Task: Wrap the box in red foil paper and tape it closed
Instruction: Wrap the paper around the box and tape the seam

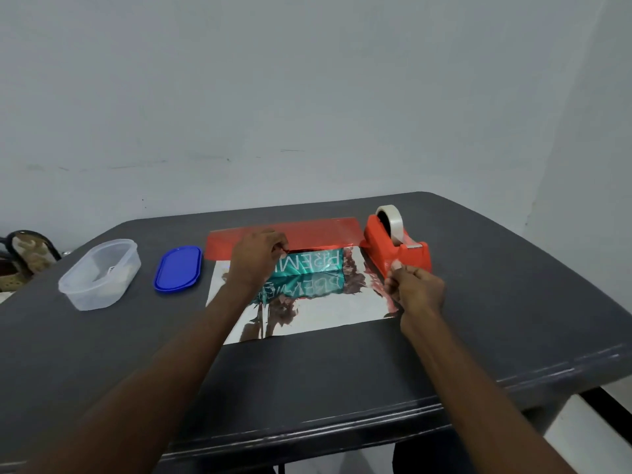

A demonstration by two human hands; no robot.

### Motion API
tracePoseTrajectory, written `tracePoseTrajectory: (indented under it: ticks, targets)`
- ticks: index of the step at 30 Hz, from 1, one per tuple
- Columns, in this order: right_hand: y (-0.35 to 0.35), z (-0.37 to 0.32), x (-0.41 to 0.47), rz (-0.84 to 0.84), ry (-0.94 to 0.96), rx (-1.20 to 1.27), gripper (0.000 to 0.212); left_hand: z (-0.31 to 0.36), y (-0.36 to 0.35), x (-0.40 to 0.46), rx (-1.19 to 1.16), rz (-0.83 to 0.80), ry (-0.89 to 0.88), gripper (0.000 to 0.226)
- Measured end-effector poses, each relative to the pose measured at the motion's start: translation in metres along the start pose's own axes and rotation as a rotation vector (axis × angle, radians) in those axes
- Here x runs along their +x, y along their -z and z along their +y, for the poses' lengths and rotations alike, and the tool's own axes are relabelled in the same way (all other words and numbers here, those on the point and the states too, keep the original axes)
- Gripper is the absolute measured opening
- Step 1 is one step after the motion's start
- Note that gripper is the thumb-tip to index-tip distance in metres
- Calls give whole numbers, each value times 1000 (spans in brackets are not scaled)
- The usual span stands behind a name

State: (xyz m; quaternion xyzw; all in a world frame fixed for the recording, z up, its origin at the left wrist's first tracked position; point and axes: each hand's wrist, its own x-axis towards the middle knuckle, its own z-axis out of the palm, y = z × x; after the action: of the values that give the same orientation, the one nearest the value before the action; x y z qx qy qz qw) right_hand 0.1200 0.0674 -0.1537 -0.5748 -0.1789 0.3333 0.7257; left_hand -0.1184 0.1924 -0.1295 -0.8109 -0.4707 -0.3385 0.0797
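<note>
- I see the box (309, 265) lying on the foil (318, 309), silver side up, mid-bench (513, 302).
- My left hand (256, 256) pinches the red far flap over the box top.
- My right hand (415, 290) has its fingers closed, seemingly on tape by the dispenser (396, 248).
- I judge it an early stage: first flap untaped, near flap and ends still unfolded.

Looks like a plain room in a home, set up for a small craft job rather than a workshop or office. Bare, scuffed pale wall (307, 97) behind a dark plastic table (513, 302), with a household food tub (99, 273) and its blue lid (178, 268) beside a red tape dispenser (396, 248). Sandals (29, 254) lying at the left edge.
</note>
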Motion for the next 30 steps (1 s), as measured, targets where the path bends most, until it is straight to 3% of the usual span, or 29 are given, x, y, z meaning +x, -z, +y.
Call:
tracePoseTrajectory:
  ticks: [7, 16, 24, 30]
  targets:
    - [-81, 10, -24, -311, -4, -38, 20, 3, 3, -2, -82, -45, 99, 10]
    - [-156, 38, -33, -139, -60, -223, 24, -2, 2, -5, -92, -22, 113, 9]
    - [-156, 53, -29, -35, 202, -611, 38, -8, -2, -3, -138, -28, 132, 13]
    - [-147, 50, -25, -86, 341, -891, 25, -8, -2, -2, -165, -43, 134, 9]
